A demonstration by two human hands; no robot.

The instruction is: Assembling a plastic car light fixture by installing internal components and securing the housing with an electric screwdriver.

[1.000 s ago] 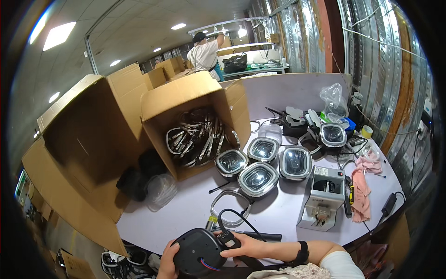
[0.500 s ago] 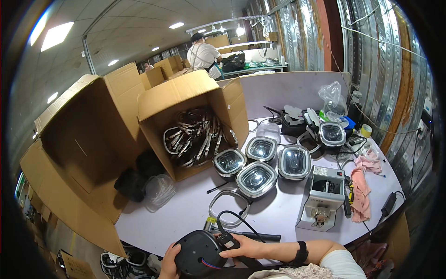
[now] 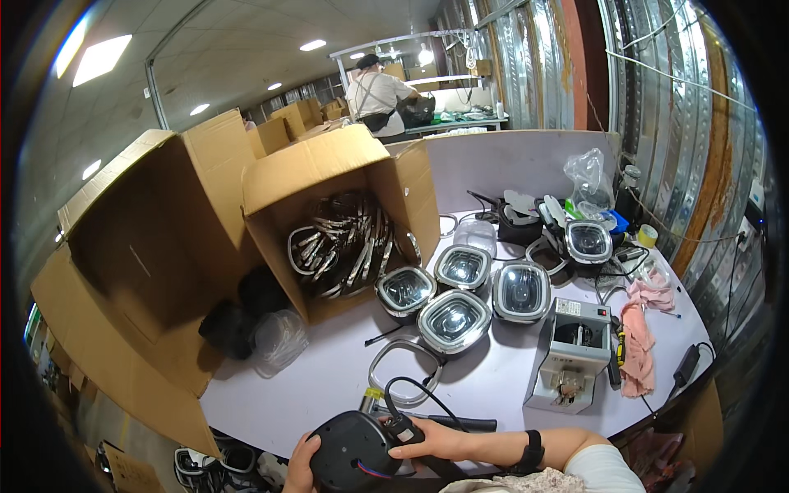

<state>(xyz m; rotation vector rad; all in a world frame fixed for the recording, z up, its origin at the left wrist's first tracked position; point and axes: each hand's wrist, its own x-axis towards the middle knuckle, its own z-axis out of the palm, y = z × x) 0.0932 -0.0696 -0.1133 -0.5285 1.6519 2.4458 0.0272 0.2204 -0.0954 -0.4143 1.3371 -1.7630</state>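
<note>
A round black lamp housing point(image 3: 352, 450) is sitting at the near table edge, gripped from both sides. The left hand point(image 3: 301, 464) is cupping its left rim, fingers curled shut around it. The right hand point(image 3: 434, 440) is lying across its right side, fingers bent against the shell and a black cable point(image 3: 411, 390); the forearm is coming in from the lower right, wearing a black wrist strap point(image 3: 532, 452).

Just beyond the hands, an empty chrome ring point(image 3: 404, 374) is lying on the purple table point(image 3: 493, 378). Farther out, four square lens units point(image 3: 454, 320) are clustered together, with a fifth point(image 3: 588, 241) standing apart toward the right. Right of the hands, one grey box machine point(image 3: 571, 353) is standing. Beyond and left, two open cardboard boxes are tipped up: the nearer one point(image 3: 329, 172) is holding chrome rings, the big one point(image 3: 140, 271) dark parts.
</note>
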